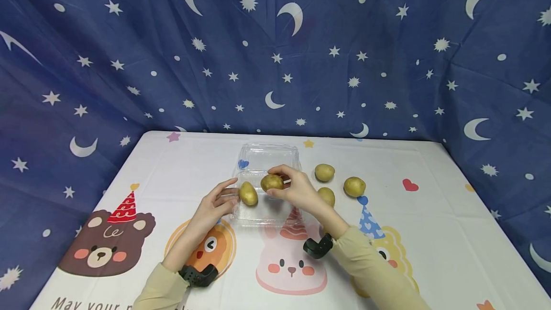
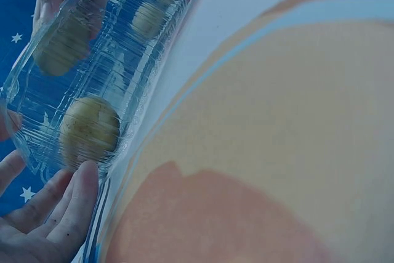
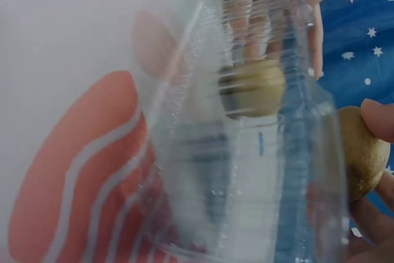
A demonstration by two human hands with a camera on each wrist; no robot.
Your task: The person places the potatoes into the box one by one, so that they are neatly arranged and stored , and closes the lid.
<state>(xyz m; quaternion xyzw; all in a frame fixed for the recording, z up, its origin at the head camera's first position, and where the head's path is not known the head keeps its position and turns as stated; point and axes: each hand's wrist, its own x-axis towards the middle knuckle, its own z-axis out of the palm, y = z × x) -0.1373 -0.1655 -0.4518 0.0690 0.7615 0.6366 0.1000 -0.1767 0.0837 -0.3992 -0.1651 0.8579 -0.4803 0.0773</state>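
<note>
A clear plastic clamshell box (image 1: 267, 213) lies on the table with its lid (image 1: 269, 157) folded back. One potato (image 1: 248, 193) sits at the left end inside the box. My left hand (image 1: 218, 202) rests against the left wall, its fingers fairly straight; the fingertips (image 2: 86, 180) are right at the ribbed plastic in the left wrist view. My right hand (image 1: 297, 188) pinches another potato (image 1: 272, 182) between thumb and fingers, above the box. In the right wrist view this held potato (image 3: 360, 152) shows beside the clear wall.
To the right of the box lie loose potatoes: one near the back (image 1: 325, 172), one farther right (image 1: 355, 187), and one partly behind my right forearm (image 1: 326, 195). The white tablecloth (image 1: 456, 224) has cartoon prints. A blue starry curtain (image 1: 275, 75) hangs behind the table.
</note>
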